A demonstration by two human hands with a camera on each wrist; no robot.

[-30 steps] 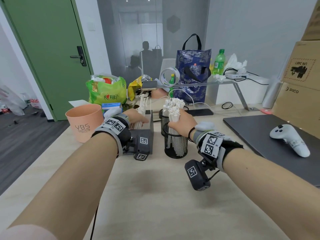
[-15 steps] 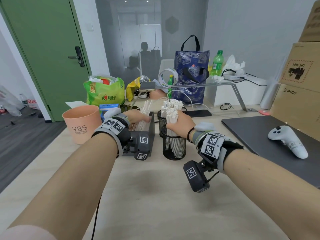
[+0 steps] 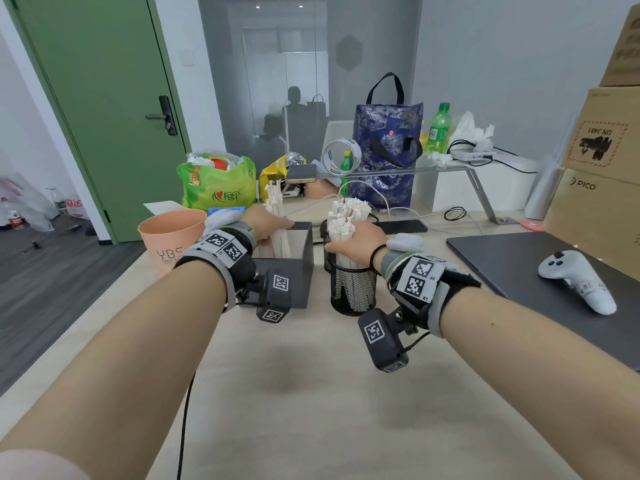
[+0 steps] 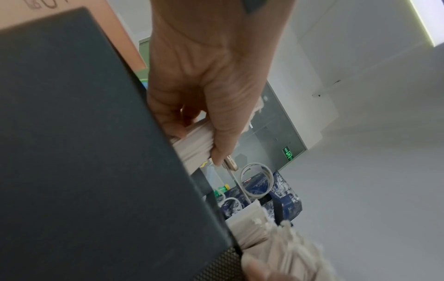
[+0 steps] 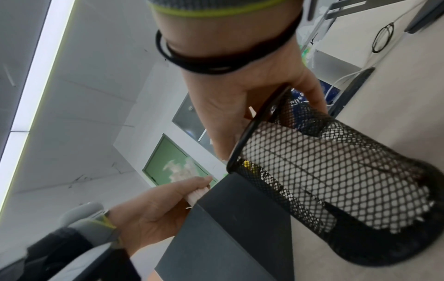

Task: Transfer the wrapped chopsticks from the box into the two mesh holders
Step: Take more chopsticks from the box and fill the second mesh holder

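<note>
On the table stands a dark open box (image 3: 289,276). My left hand (image 3: 274,227) reaches into it and grips a bundle of paper-wrapped chopsticks (image 3: 275,206) that sticks up above the rim. The left wrist view shows thumb and fingers (image 4: 222,136) pinching that bundle (image 4: 195,145) against the box wall (image 4: 84,152). To the right, my right hand (image 3: 348,239) grips a thick bunch of wrapped chopsticks (image 3: 341,226) standing in the near black mesh holder (image 3: 351,292). The second mesh holder (image 3: 325,227), behind it, holds more wrapped chopsticks (image 3: 355,206).
A peach cup (image 3: 166,239) stands left of the box. A closed laptop (image 3: 512,258) with a white controller (image 3: 578,277) on it lies to the right. A phone (image 3: 398,226), cables, bags and a metal shelf (image 3: 450,169) crowd the back. Cardboard boxes (image 3: 595,202) are stacked at far right.
The bundle in my left hand leaned over, then rose and now stands upright, higher out of the box. My right hand keeps its hold on the bunch in the near holder.
</note>
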